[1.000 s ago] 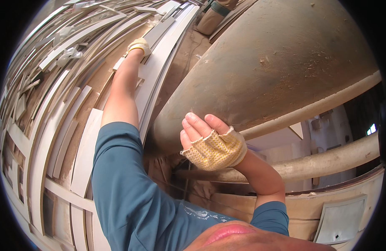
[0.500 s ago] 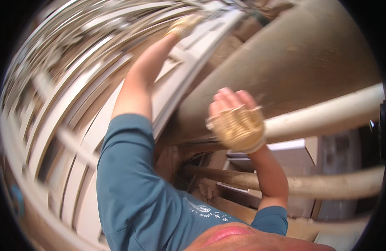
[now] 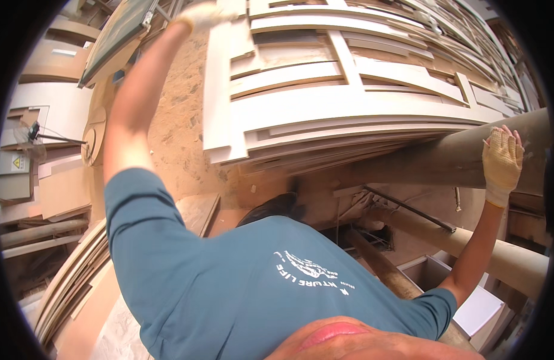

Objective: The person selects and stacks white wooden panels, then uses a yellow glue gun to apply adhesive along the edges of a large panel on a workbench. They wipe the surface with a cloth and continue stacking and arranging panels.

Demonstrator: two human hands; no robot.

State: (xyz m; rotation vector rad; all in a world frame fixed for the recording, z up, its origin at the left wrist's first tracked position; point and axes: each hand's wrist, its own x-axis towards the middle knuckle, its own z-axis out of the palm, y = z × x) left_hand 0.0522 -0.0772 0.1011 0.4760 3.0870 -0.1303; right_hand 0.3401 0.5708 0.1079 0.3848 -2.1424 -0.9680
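Observation:
My left hand (image 3: 208,16), in a pale cream work glove, reaches out at the top left. It is beside the end of a large stack of white boards and strips (image 3: 301,107), and motion smears its fingers. Whether it touches a board is unclear. At the right, my right hand (image 3: 504,161) wears a yellowish knit glove with bare fingertips. Its fingers extend upward in front of a thick grey-brown pipe (image 3: 433,157); nothing shows in them. I cannot tell whether they rest on the pipe.
Below the pipe run a paler pipe (image 3: 517,261) and a thin dark rod (image 3: 409,209). White box-like panels (image 3: 478,309) lie at the lower right. Dusty brown floor (image 3: 184,114) separates the stack from panels and a standing fan (image 3: 35,133) on the left. More sheets (image 3: 69,288) lean at the lower left.
The view has swung, so the board stack now lies ahead instead of at the left. My left hand appears farther left, beside the stack's end; my right hand appears farther right, by the pipe.

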